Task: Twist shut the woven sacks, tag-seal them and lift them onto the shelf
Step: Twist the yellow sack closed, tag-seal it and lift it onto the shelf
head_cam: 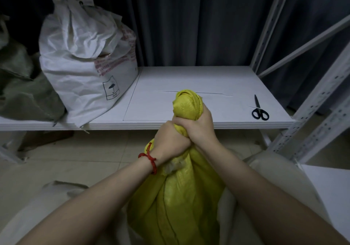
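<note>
- Left hand [169, 140] and right hand [197, 126] both clench the twisted neck of the yellow sack [176, 197], standing before the shelf [189, 125] edge.
- Bare board lies between white sack [85, 65] and scissors [259, 109].

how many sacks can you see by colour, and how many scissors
yellow sack: 1
white sack: 1
green sack: 1, partly out of frame
scissors: 1
total: 4
pale fabric low in frame: unclear, not counted
</note>
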